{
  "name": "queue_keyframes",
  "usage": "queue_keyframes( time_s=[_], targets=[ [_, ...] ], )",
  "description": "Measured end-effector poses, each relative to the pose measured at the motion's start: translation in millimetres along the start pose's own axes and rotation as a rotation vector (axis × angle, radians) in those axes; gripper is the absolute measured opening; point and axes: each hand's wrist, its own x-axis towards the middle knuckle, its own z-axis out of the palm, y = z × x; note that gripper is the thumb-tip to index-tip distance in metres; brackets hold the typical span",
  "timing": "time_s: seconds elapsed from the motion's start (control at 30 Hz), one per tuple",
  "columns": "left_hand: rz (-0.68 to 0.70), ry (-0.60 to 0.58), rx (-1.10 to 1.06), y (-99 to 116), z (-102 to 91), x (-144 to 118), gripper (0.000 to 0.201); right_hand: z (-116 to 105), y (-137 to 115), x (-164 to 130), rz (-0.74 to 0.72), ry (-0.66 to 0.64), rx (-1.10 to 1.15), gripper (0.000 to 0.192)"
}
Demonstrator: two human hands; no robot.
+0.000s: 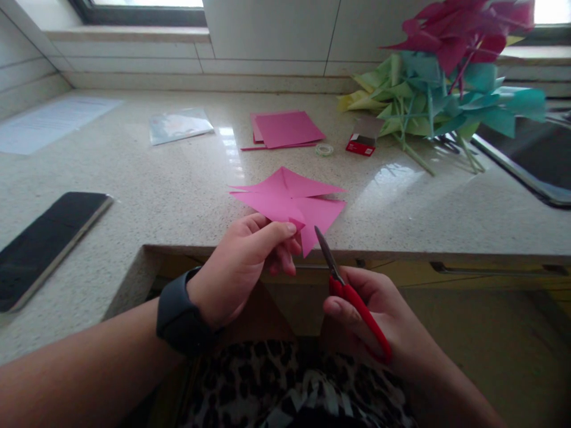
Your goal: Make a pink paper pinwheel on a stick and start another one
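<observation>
Obs: bench (169, 196) carries the lot. Pink sheet (274, 196) at its front edge, near corner poking past; slits visible L & R, small dot mid-sheet. L hand (241, 252): fingers gripping sheet, thumb on one bent-over tip. R hand (399, 321): fingers wrapped round scissors (352, 294), blades look together, tip just beside sheet, apparently not touching

Step in hand (my read): bending a cut tip inward, scissors idle in R. Next move prob. calls for firm L pinch so tip doesn't spring back, & scissors pt kept off paper. Can't tell how much of sheet rests on bench

Surroundings, big to small: sink (526, 145) far R; paper bundle (422, 65), multi-col., just L of it; doc (53, 122) L rear; phone (49, 244) L side; pink stack (289, 129) behind sheet; packet (178, 126) L of stack; box (360, 147) R of stack; tape (324, 154) betw. stack & box. In the way: scissors tip close to loose near corner; thumb hides part of bent tip
</observation>
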Motion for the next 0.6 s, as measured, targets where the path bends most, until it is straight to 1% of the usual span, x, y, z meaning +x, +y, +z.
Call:
queue_keyframes(
  time_s=[0.1, 0.33, 0.47, 0.6],
  targets=[
    [-0.001, -0.001, 0.032, -0.3, -0.6, 0.6, 0.022, -2.1, -1.9, -0.9, 0.065, -0.072, 0.071, 0.046],
    [0.004, -0.02, 0.081, 0.2, -0.7, 0.4, 0.024, -3.0, -2.9, 1.1, 0.116, -0.121, 0.063, 0.054],
    [0.003, -0.029, 0.05, 0.1, -0.5, 0.2, 0.021, -4.3, -2.8, 0.6, 0.131, -0.116, 0.066, 0.05],
    [0.006, -0.047, 0.041, -0.8, -2.0, 0.3, 0.019, -4.4, -1.8, 0.7, 0.11, -0.12, 0.096, 0.043]
  ],
)
